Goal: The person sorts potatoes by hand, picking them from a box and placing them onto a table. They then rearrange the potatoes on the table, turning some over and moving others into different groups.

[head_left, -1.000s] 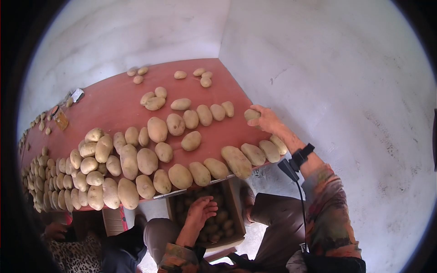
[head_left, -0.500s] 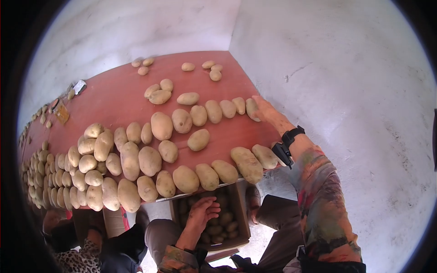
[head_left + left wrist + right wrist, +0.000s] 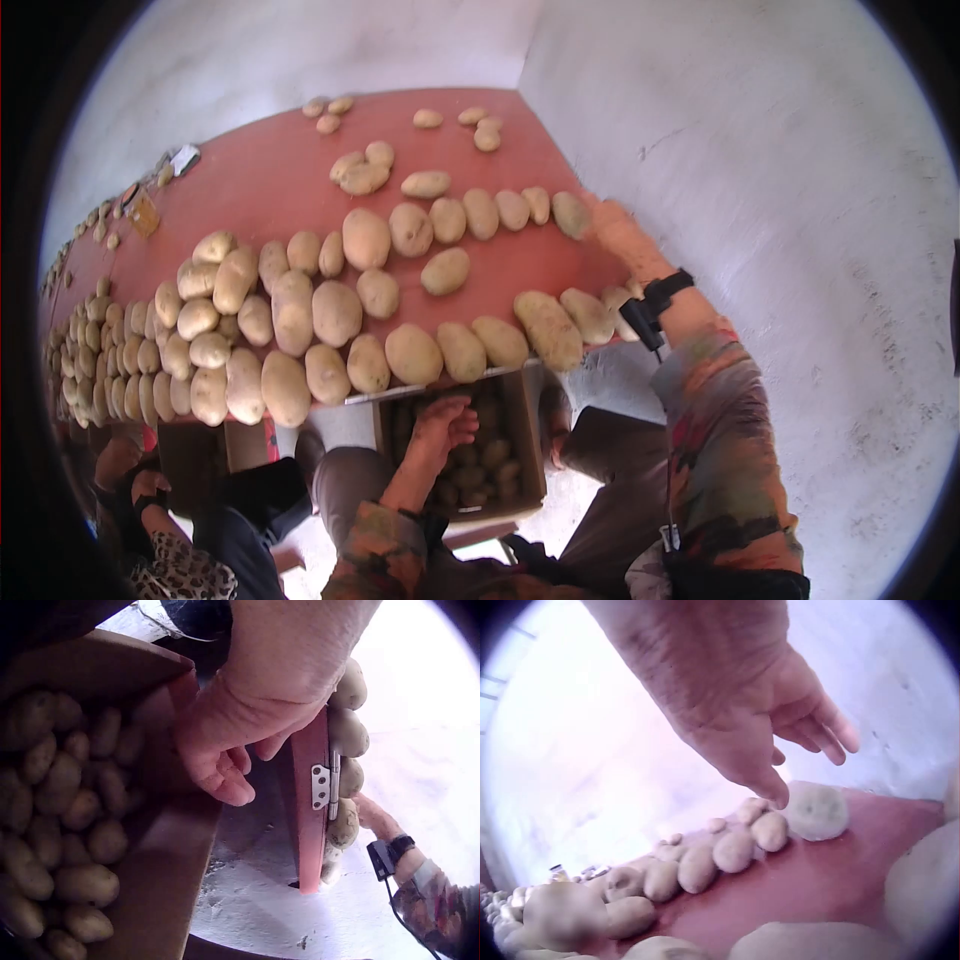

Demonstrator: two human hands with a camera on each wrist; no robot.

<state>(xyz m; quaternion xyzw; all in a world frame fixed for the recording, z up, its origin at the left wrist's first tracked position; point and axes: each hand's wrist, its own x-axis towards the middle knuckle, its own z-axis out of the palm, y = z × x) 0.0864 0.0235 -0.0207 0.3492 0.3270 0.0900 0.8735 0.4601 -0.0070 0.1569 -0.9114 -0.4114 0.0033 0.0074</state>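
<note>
Several potatoes stand in a row [image 3: 480,214] across the red table [image 3: 470,155]. The row's right end is a potato [image 3: 570,215] near the table's right edge, and my right hand [image 3: 622,238] is just beside it. In the right wrist view that potato [image 3: 817,812] stands on the tabletop, while the thumb and spread fingers hang above it and grip nothing. My left hand [image 3: 438,440] hovers below the table's front edge, over a cardboard box [image 3: 530,440] of potatoes. Its fingers [image 3: 231,786] hang loosely bent with nothing in them, as the left wrist view shows.
A front row of potatoes [image 3: 413,355] lines the table edge, with a heap [image 3: 235,280] at left. Small groups of potatoes [image 3: 362,178] lie farther back. Grey wall [image 3: 780,200] borders the right side. Another person's arm [image 3: 152,490] shows at lower left.
My right hand has placed the potato it held at the back row's right end and let go of it. The left hand stays over the box; the head view has shifted slightly.
</note>
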